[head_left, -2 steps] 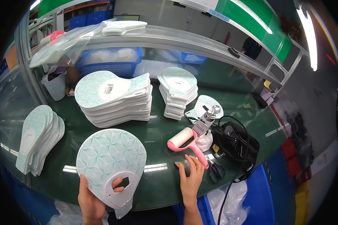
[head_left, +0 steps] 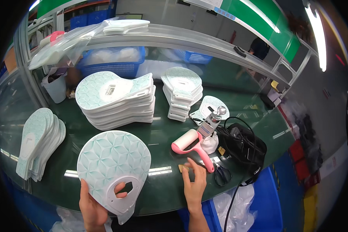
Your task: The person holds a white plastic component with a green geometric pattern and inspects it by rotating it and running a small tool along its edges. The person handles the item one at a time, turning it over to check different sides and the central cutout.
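Holding patterned panel (head_left: pixel 114 158), scarcely shifted

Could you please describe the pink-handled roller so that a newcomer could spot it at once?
On the dark green table, find the right hand, right of the patterned panel. Just beyond it lies the roller, a white cylinder on a pink frame. Its pink handle sets it apart from the black-handled scissors and the silver-topped bottle nearby.

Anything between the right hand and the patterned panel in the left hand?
Only a small tan piece close by the right hand, on the side toward the panel; can't tell if the fingers touch it. Otherwise nothing visible stands between them, just green tabletop.
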